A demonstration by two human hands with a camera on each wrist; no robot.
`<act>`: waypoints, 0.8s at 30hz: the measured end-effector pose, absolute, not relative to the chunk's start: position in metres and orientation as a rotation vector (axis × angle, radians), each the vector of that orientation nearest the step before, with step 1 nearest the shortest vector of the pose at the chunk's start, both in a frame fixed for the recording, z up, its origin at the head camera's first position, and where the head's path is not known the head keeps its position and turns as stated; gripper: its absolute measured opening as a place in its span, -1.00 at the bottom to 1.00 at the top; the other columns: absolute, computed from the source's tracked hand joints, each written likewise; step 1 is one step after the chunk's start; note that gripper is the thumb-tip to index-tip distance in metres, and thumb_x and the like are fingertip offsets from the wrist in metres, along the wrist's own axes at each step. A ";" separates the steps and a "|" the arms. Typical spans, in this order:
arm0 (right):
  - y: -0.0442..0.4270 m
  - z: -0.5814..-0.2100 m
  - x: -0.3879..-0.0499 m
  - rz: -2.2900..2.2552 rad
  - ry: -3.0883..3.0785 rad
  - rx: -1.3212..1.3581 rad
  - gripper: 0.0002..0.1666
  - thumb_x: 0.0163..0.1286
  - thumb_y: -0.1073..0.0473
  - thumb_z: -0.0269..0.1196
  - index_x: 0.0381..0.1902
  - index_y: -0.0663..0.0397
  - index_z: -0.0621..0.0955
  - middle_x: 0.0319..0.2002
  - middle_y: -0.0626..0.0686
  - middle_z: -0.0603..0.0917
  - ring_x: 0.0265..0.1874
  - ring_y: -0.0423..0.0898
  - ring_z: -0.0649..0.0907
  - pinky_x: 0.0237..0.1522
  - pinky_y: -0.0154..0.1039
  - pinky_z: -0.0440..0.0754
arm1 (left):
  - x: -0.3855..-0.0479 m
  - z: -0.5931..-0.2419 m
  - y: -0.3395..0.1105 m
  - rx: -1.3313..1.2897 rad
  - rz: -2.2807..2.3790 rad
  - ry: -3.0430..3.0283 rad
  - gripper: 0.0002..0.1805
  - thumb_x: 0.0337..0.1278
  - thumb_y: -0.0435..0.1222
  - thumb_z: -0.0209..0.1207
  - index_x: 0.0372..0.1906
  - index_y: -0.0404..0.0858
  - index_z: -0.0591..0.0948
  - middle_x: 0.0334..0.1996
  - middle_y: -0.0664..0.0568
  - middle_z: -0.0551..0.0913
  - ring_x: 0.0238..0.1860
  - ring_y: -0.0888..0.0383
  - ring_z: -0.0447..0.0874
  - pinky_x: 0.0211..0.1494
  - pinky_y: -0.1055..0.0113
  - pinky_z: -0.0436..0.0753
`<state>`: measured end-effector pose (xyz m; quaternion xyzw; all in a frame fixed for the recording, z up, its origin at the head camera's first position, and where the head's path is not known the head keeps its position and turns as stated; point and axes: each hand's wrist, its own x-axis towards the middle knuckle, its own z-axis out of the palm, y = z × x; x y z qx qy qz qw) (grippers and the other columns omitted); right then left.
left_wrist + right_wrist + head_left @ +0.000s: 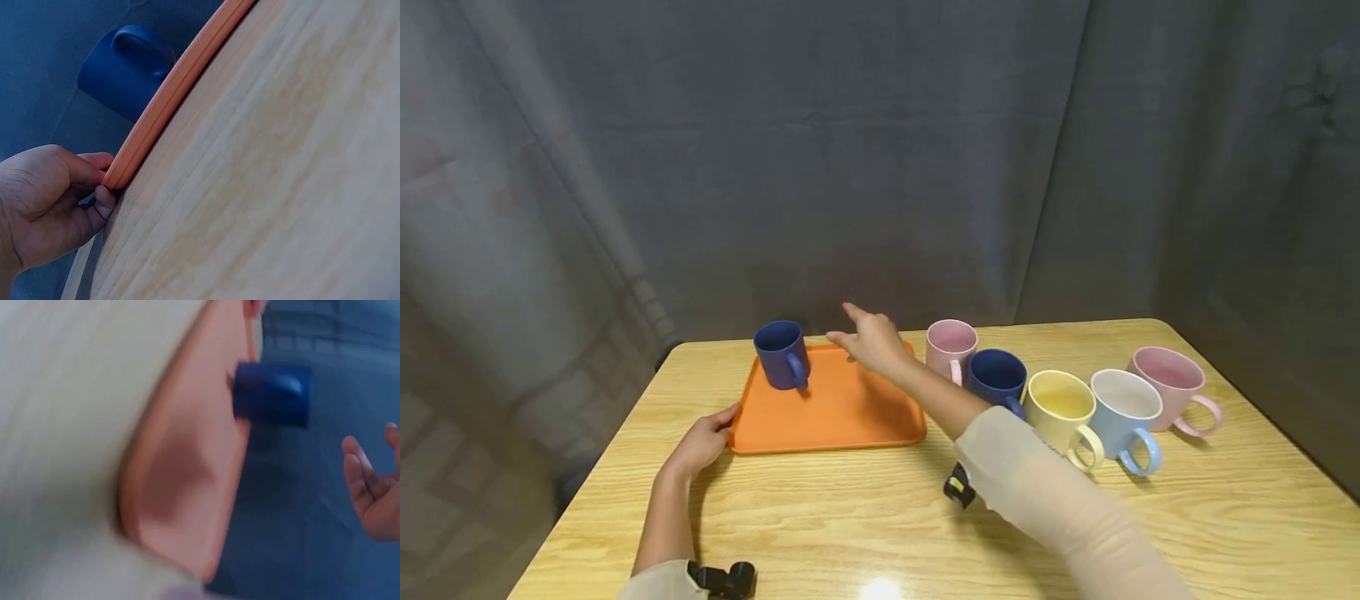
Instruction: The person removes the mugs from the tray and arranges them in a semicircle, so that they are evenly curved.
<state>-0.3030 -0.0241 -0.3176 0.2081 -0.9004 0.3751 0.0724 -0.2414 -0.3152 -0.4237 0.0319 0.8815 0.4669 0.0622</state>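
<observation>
An orange tray point(827, 417) lies on the wooden table, with a dark blue mug point(781, 357) upright on its far left part. At the tray's left edge my left hand point(702, 442) grips the rim. The left wrist view shows that hand point(50, 200) pinching the tray's corner point(125, 165) between thumb and fingers. Over the tray's far right part, my right hand point(874, 340) hangs in the air with fingers spread and nothing held. The right wrist view has the right hand point(381, 494) apart from the blue mug point(273, 394).
Right of the tray, a row of mugs stands: pink point(942, 350), dark blue point(997, 379), yellow point(1058, 408), light blue point(1122, 412) and another pink mug point(1168, 383). My right forearm reaches in front of some. A grey curtain point(865, 167) hangs behind the table.
</observation>
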 end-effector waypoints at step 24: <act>-0.138 -0.385 -0.305 0.640 -2.987 0.237 -0.35 0.33 -0.18 0.07 0.19 0.16 0.45 -0.08 -0.01 0.63 -0.23 -0.09 0.63 -0.32 -0.23 0.52 | -0.233 -0.425 -0.319 0.068 1.431 2.588 -0.47 0.26 -0.55 -0.24 0.34 -0.52 0.05 0.27 -0.45 0.10 -0.01 -0.02 0.38 -0.24 0.38 0.44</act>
